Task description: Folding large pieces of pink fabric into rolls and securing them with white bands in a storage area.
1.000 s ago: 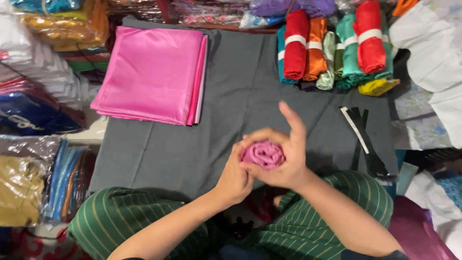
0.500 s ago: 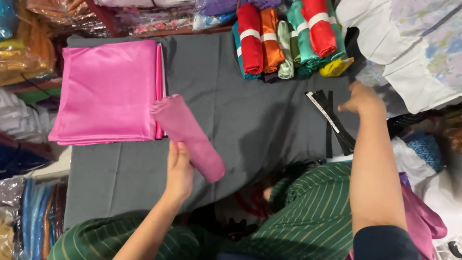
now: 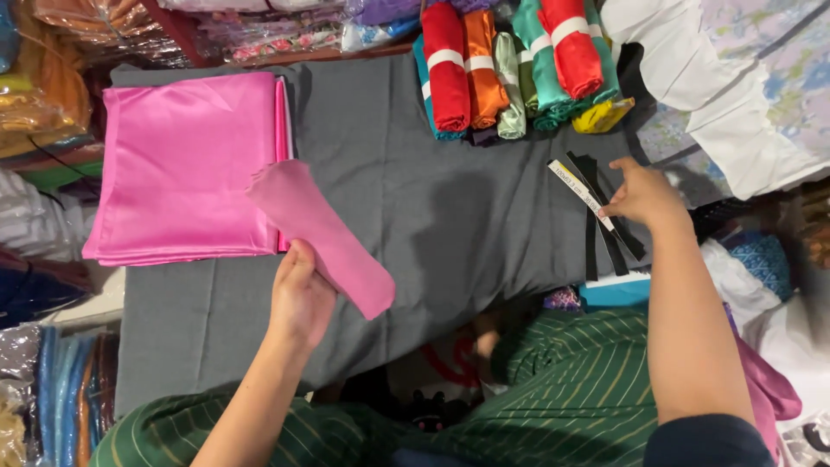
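Note:
My left hand (image 3: 301, 294) grips a rolled pink cloth (image 3: 324, 235), held slantwise above the grey mat (image 3: 432, 216). Behind it lies a flat stack of folded pink satin (image 3: 186, 164) at the mat's left. My right hand (image 3: 644, 195) rests at the mat's right edge, fingertips on a white paper strip (image 3: 577, 192) that lies across several black bands (image 3: 605, 225). Whether the fingers pinch the strip is unclear.
Rolled cloths in red, orange, pale green, teal and yellow (image 3: 510, 65) lie banded at the mat's far edge. Bagged fabrics (image 3: 43, 104) pile up at the left, white and printed cloth (image 3: 735, 104) at the right. My green striped clothing (image 3: 553, 380) fills the near side.
A second ago both hands were rolling the pink cloth tight. Now the left hand alone holds the roll, and the right hand has reached out to the strips at the right.

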